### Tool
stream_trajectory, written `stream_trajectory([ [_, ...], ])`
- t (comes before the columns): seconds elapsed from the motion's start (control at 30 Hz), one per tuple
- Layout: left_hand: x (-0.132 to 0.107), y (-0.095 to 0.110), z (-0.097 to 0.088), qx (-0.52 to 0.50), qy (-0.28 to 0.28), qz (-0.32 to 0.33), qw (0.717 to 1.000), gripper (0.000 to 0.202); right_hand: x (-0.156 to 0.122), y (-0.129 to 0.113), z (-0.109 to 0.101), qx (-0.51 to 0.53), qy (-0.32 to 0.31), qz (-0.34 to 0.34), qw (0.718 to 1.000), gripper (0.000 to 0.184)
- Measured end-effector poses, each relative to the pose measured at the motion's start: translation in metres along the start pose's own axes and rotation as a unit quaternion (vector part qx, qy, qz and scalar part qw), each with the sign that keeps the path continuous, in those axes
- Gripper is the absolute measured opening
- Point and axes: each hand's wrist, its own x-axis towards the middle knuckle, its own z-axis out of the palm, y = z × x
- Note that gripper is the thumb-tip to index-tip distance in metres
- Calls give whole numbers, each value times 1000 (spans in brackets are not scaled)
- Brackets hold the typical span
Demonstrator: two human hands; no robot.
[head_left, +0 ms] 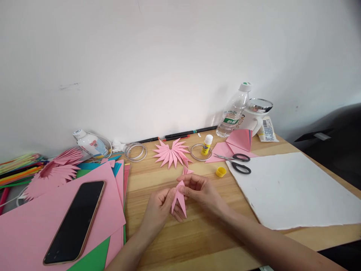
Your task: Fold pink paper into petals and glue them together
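Between my two hands is a small folded pink paper piece [182, 205] with two points spread downward. My left hand [162, 203] pinches its left edge, and my right hand [199, 188] grips its upper part with thumb and fingers. Just beyond my fingers a second folded pink piece [186, 171] lies on the wooden table [152, 241]. Behind that sits a pink pointed paper fan [171, 153] made of several folded pieces. A yellow glue stick [207, 146] stands upright at the right, with its yellow cap [221, 172] off on the table.
Black-handled scissors [239, 163] rest partly on a white board [296, 192] at right. A water bottle [232, 113] and mug [255, 114] stand behind. On the left, a phone [75, 222] lies over pink sheets [25, 229], near another paper fan [53, 173] and a white bottle [91, 145].
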Motion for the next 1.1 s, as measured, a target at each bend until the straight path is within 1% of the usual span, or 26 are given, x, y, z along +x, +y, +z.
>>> stream_trajectory([
  [0.17, 1, -2, 0, 6, -2, 21, 1000, 42, 1, 0, 0, -4, 19, -19, 1000, 39],
  [0.3, 1, -3, -2, 41, -12, 57, 997, 38, 1, -2, -1, -18, 1, -32, 999, 29],
  [0.37, 2, -3, -4, 73, -13, 73, 995, 34, 1, -4, -2, -27, -6, -38, 999, 28],
  [0.47, 1, -2, -6, 127, -8, 94, 987, 34, -1, -9, -1, -32, -24, -34, 999, 26],
  [0.6, -3, -3, -6, 181, -2, 111, 977, 34, -4, -14, 0, -41, -28, -30, 998, 28],
  [0.7, -3, -6, -1, 189, -7, 114, 975, 35, -4, -16, 0, -47, -32, -32, 998, 31],
  [0.77, -2, -7, 1, 195, 8, 116, 974, 36, -3, -15, 0, -47, -23, -29, 998, 32],
  [0.83, 0, -5, -1, 231, 29, 123, 965, 39, -1, -15, -1, -40, 12, -28, 999, 34],
  [0.87, 0, -2, -4, 264, 47, 131, 954, 38, 1, -15, -2, -35, 36, -29, 998, 34],
  [0.9, -1, 3, -9, 307, 79, 139, 938, 36, 2, -16, -3, -30, 59, -31, 997, 35],
  [0.93, -4, 8, -16, 356, 132, 148, 913, 37, 3, -16, -4, -26, 76, -34, 996, 35],
  [0.97, -8, 14, -25, 409, 191, 165, 877, 39, 4, -17, -6, -23, 85, -37, 995, 35],
  [1.03, -21, 25, -49, 511, 292, 189, 786, 48, 4, -18, -8, -17, 87, -42, 995, 35],
  [1.07, -29, 29, -63, 564, 310, 168, 746, 54, 4, -18, -10, -13, 86, -43, 995, 36],
  [1.1, -37, 31, -76, 611, 337, 121, 706, 57, 5, -17, -11, -8, 84, -41, 996, 39],
])
